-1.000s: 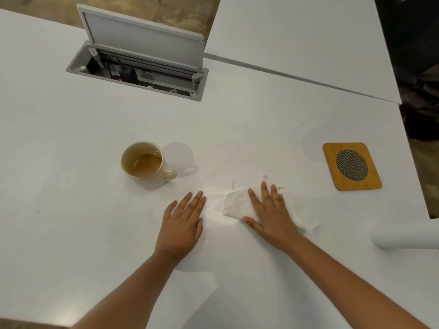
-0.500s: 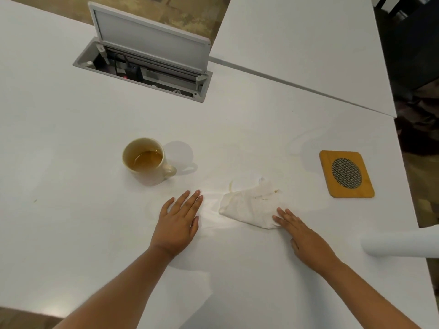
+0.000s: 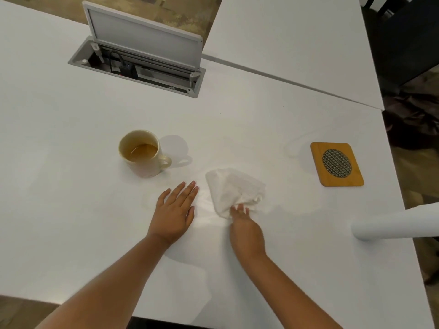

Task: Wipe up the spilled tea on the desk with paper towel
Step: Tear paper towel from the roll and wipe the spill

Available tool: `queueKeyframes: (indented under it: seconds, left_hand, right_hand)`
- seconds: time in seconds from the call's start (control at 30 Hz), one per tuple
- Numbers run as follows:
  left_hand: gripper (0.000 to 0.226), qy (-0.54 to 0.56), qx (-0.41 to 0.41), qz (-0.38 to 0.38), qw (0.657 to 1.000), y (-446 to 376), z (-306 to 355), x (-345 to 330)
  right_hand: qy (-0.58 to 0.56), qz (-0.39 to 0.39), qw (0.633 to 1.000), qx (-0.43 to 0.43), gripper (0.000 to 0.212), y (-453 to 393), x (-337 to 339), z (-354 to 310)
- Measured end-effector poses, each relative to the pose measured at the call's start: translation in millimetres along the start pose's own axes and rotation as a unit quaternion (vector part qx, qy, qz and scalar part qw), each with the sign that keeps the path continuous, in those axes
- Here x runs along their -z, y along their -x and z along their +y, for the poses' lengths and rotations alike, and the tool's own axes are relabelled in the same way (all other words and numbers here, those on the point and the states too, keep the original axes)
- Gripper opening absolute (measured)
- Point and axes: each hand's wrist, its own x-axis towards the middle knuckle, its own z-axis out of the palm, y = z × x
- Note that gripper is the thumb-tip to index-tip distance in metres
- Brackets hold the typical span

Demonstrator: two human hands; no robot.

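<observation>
A crumpled white paper towel (image 3: 234,188) lies on the white desk (image 3: 71,210), right of centre. My right hand (image 3: 244,227) pinches its near corner, and the sheet looks bunched and partly raised there. My left hand (image 3: 175,210) rests flat on the desk just left of the towel, fingers spread and holding nothing. A cream mug (image 3: 142,154) with a little brown tea stands to the upper left of my left hand. A faint wet sheen shows on the desk between and around my hands; no brown stain is clear.
A wooden coaster (image 3: 336,164) with a round mesh centre lies to the right. A white paper towel roll (image 3: 399,224) lies at the right edge. An open cable box (image 3: 140,67) with its lid up sits at the back. A seam joins a second desk behind.
My right hand slid off the top of the towel, drew back toward me, and now grips its near corner. The towel has bunched up. My left hand stays flat.
</observation>
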Motion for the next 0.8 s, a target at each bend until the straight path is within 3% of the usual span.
queueKeyframes:
  seconds: [0.1,0.17,0.23,0.3,0.33,0.4,0.5,0.6,0.8]
  left_hand:
    - [0.055,0.005,-0.007,-0.005,1.000,0.9,0.1,0.5]
    - [0.054,0.007,-0.023,-0.004,1.000,1.3,-2.1,3.3]
    - [0.056,0.012,-0.020,0.010,1.000,6.2,-9.2,6.0]
    - [0.057,0.033,0.011,0.032,0.999,17.5,-21.6,8.7]
    - [0.057,0.045,0.028,0.040,0.998,24.9,-29.1,8.5]
    - [0.058,0.061,0.055,0.050,0.995,40.0,-43.8,5.7]
    - [0.059,0.065,0.100,0.050,0.992,50.3,-56.6,1.2]
    - [0.057,0.056,0.118,0.048,0.990,48.2,-56.3,1.9]
    - [0.054,0.053,0.117,0.054,0.990,48.8,-56.3,1.3]
  right_hand:
    - [0.053,-0.057,0.997,-0.025,0.044,-0.4,13.6,-23.7]
    - [0.075,-0.034,0.996,-0.028,0.038,-6.3,30.3,-22.6]
    - [0.071,0.048,0.996,-0.015,0.034,-12.9,48.8,-16.3]
    - [-0.002,0.145,0.989,0.032,0.027,-19.5,54.1,-8.7]
    - [-0.042,0.145,0.987,0.056,0.026,-23.7,53.0,-4.5]
    - [-0.077,0.074,0.991,0.083,0.035,-33.4,43.9,4.0]
    - [-0.017,-0.055,0.997,0.059,0.055,-42.2,20.1,13.6]
    - [0.036,-0.033,0.998,0.050,0.075,-42.6,-5.1,13.0]
    - [0.073,0.012,0.991,0.112,0.062,-43.6,-24.4,-17.6]
